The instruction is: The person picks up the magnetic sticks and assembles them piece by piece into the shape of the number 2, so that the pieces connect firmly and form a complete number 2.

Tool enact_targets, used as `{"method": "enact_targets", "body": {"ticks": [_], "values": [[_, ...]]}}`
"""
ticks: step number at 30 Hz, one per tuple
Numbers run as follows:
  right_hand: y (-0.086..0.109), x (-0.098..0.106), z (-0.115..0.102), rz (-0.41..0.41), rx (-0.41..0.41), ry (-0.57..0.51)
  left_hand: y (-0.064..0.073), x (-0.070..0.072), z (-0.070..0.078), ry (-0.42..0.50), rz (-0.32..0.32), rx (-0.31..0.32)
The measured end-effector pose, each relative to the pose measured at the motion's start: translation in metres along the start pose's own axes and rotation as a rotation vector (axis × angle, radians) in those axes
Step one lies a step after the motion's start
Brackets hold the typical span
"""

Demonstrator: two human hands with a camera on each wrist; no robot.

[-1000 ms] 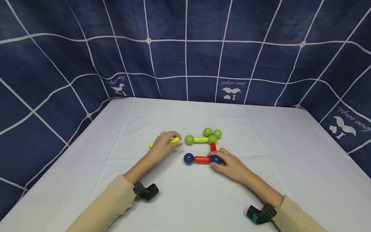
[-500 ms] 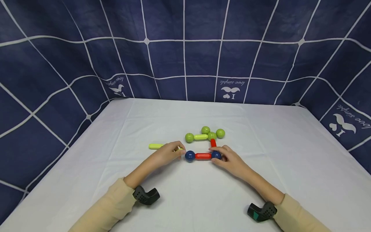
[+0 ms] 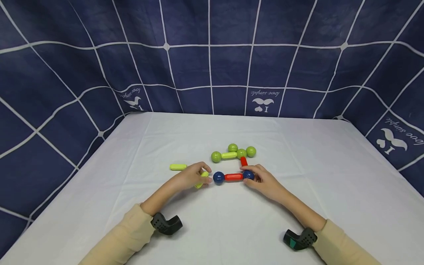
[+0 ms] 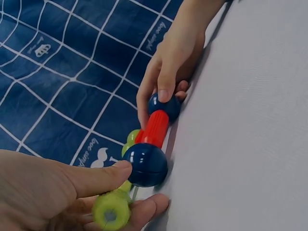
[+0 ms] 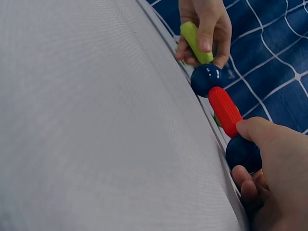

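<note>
My left hand (image 3: 188, 177) pinches a yellow-green rod (image 4: 110, 211) between thumb and fingers, tilted, beside the left blue ball (image 3: 219, 178). In the head view a small gap shows between that hand and the ball. With curled fingers, my right hand (image 3: 266, 184) grips the other blue ball (image 3: 248, 175). A red rod (image 3: 233, 177) joins the two blue balls. Behind the right hand, a second red rod (image 3: 243, 161) runs back to a green ball (image 3: 241, 153). Another yellow-green rod (image 3: 229, 155) links this ball to a green ball (image 3: 216, 156) on its left.
A loose yellow-green rod (image 3: 178, 167) lies left of my left hand. Two more green balls, one behind (image 3: 233, 147) and one at the right (image 3: 251, 151), sit near the corner ball. Dark blue gridded cloth (image 3: 212, 66) rises behind the white table (image 3: 212, 228).
My left hand has come closer to the left blue ball, and its rod has turned from sideways to slanting. The joined pieces have shifted slightly; the right hand keeps its hold.
</note>
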State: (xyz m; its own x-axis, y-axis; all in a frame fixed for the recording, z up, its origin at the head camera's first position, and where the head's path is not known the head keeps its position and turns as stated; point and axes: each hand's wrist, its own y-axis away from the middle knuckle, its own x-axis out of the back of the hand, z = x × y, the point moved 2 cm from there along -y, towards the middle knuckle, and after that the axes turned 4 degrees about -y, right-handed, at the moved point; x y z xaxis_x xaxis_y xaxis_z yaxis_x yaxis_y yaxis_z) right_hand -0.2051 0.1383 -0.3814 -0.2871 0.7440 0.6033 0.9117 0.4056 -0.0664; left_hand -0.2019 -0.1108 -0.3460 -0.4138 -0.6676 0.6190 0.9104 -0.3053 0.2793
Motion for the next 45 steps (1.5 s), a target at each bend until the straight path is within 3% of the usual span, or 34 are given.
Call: {"method": "enact_targets", "body": {"ticks": [6, 10, 16, 26, 36, 45], "values": [[0.001, 0.000, 0.000, 0.002, -0.001, -0.007, 0.001, -0.003, 0.003, -0.057, 0.041, -0.002], [0.001, 0.000, 0.000, 0.000, 0.004, -0.009, 0.003, -0.005, 0.004, -0.049, 0.049, -0.005], [0.001, 0.000, -0.002, 0.002, 0.009, -0.004, 0.003, -0.009, 0.004, -0.011, 0.004, -0.013], [0.002, 0.000, -0.003, 0.013, 0.028, -0.013, 0.002, -0.023, 0.003, 0.160, -0.077, 0.011], [0.001, 0.000, -0.002, 0.014, 0.038, -0.003, 0.000, -0.030, 0.001, 0.256, -0.026, -0.020], [0.001, 0.000, 0.000, 0.013, 0.047, 0.003, -0.002, -0.033, -0.001, 0.274, 0.026, -0.021]]}}
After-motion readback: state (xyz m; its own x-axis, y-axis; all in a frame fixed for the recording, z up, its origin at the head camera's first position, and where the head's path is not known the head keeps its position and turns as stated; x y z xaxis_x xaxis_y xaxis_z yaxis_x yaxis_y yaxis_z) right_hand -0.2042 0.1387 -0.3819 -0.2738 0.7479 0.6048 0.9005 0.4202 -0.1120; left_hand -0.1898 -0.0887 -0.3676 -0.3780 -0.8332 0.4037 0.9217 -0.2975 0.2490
